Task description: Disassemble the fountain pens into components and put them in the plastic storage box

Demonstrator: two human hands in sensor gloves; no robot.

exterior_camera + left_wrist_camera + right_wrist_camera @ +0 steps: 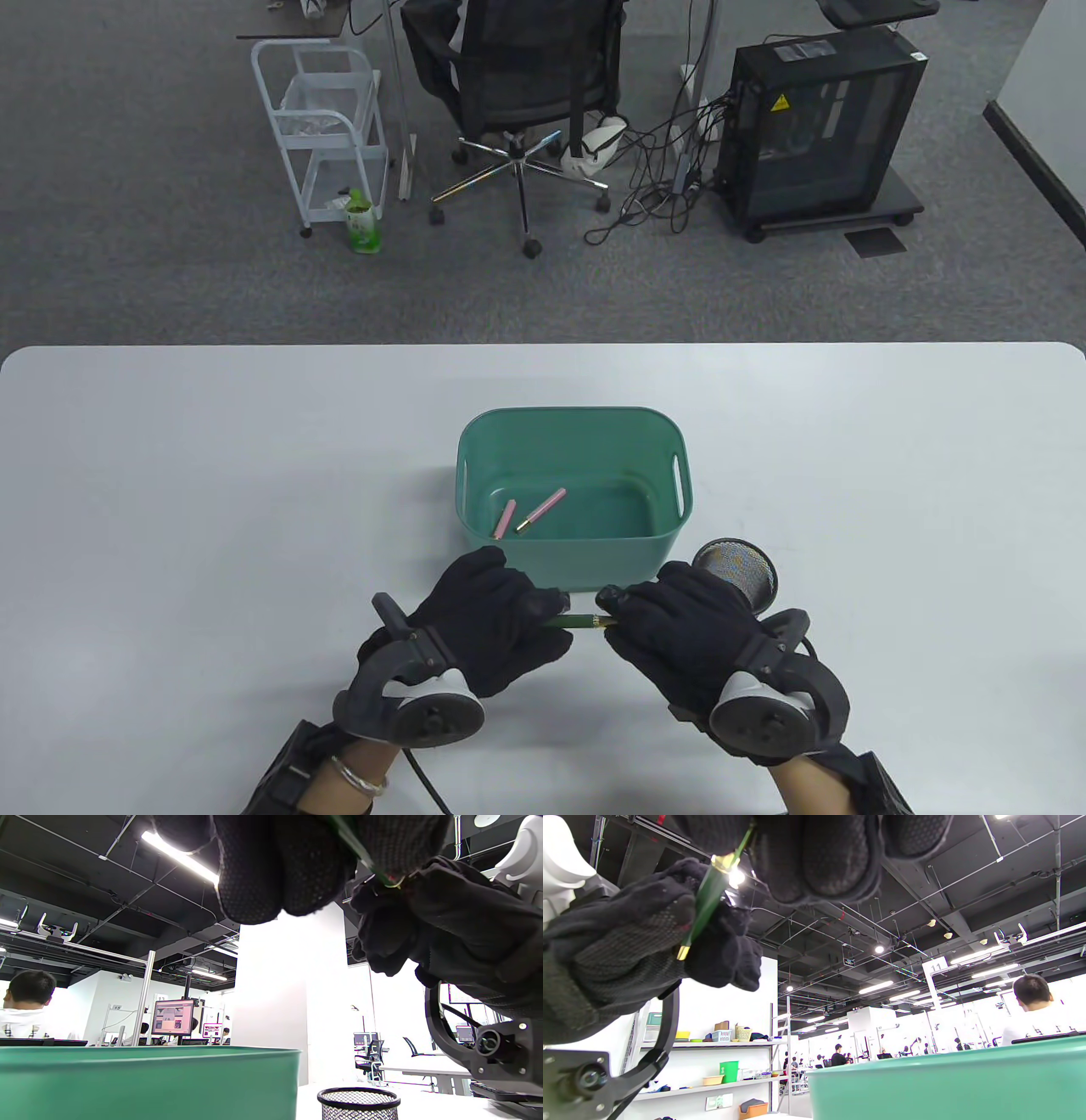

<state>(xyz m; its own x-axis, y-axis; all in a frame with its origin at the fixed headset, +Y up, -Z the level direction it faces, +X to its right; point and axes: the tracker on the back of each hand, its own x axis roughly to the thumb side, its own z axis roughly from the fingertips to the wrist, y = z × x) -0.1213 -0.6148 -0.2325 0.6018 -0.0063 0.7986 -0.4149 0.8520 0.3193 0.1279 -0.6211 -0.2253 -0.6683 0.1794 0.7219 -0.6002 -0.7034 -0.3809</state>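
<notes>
A green fountain pen (581,622) with gold rings is held level between both gloved hands, just in front of the green plastic storage box (573,560). My left hand (543,607) grips its left end and my right hand (618,609) grips its right end. The pen (706,897) shows between the fingers in the right wrist view, and a sliver of the pen (360,855) in the left wrist view. Two pink pen parts (543,509) (505,519) lie on the box floor.
A black mesh pen cup (736,576) stands on the white table (212,509) right of the box, close behind my right hand. Beyond the table's far edge are an office chair (517,76), a white cart (327,127) and a computer tower (819,127).
</notes>
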